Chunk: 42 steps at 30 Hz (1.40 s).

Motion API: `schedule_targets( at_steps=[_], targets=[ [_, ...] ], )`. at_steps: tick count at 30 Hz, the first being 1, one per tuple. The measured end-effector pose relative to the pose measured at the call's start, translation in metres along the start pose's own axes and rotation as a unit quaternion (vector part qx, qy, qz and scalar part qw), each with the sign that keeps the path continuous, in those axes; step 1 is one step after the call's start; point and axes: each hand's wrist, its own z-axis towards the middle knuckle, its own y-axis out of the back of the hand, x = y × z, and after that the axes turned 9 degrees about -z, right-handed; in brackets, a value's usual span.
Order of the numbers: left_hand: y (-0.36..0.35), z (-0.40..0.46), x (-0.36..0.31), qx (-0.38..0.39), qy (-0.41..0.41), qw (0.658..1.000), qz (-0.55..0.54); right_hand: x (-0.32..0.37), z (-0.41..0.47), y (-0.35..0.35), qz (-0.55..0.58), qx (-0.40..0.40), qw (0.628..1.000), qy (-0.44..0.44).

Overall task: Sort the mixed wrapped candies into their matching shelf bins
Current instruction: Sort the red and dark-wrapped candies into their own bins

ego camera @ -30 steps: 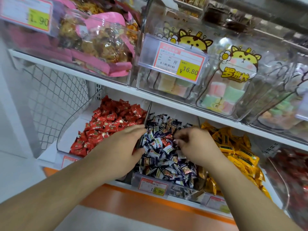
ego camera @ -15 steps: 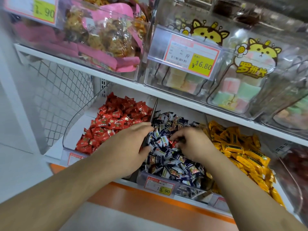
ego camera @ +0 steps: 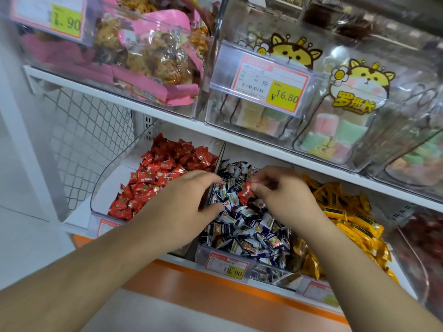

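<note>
On the lower shelf, three clear bins stand side by side: the left bin [ego camera: 115, 173] heaped with red wrapped candies [ego camera: 165, 171], the middle bin [ego camera: 268, 269] full of blue-and-white wrapped candies [ego camera: 249, 226], and the right bin [ego camera: 311, 287] piled with yellow wrapped candies [ego camera: 345, 212]. Both forearms reach in from the bottom of the view toward the middle bin.

The right hand [ego camera: 285, 195] hovers over the back part of the blue-and-white heap and pinches a single red candy [ego camera: 247, 190] between thumb and fingertips; the piece hangs just above the blue-and-white wrappers, well on the middle bin's side of the divider. The left hand [ego camera: 182, 204] lies over the divider between the left and middle bins, palm down, its fingers curved with the tips down among the blue-and-white candies at that bin's left edge. It seems to hold nothing, though the underside of the fingers is hidden, so I cannot tell for sure.

A price tag [ego camera: 227, 264] reading 19.90 is clipped to the front of the middle bin. On the upper shelf [ego camera: 167, 121], a clear bin with a price label [ego camera: 268, 85] marked 16.80 holds pastel sweets in bags printed with a yellow cartoon animal [ego camera: 359, 77]. To its left, another clear bin holds snacks in pink-trimmed packets [ego camera: 153, 53]. A white wire mesh panel [ego camera: 81, 130] closes the shelf unit's left side.
</note>
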Motion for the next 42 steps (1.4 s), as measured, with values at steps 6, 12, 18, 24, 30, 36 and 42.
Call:
schedule_targets(
  at_steps=[6, 12, 18, 24, 30, 36, 42],
  targets=[
    [0.011, -0.001, -0.013, -0.083, 0.011, 0.991, -0.103, 0.046, -0.024, 0.011, 0.238, 0.068, 0.968, 0.044],
    [0.026, -0.007, 0.006, -0.106, 0.063, 0.991, 0.045, -0.001, -0.006, 0.007, 0.025, -0.021, 0.999, -0.025],
    [0.009, -0.005, -0.001, -0.001, -0.009, 0.999, 0.048, -0.023, 0.011, -0.023, -0.133, 0.031, 0.99, 0.015],
    [-0.003, -0.002, 0.004, 0.029, -0.02, 0.998, 0.045, -0.032, 0.026, -0.039, -0.232, 0.016, 0.972, 0.038],
    [-0.002, -0.003, 0.006, 0.033, -0.026, 0.998, 0.045, -0.032, 0.033, -0.043, -0.246, 0.045, 0.968, 0.006],
    [-0.001, -0.005, 0.005, 0.031, -0.027, 0.998, 0.044, -0.034, 0.029, -0.044, -0.209, 0.011, 0.978, -0.008],
    [-0.003, -0.005, 0.004, 0.029, -0.028, 0.998, 0.05, -0.036, 0.025, -0.046, -0.204, -0.003, 0.979, 0.026]
  ],
)
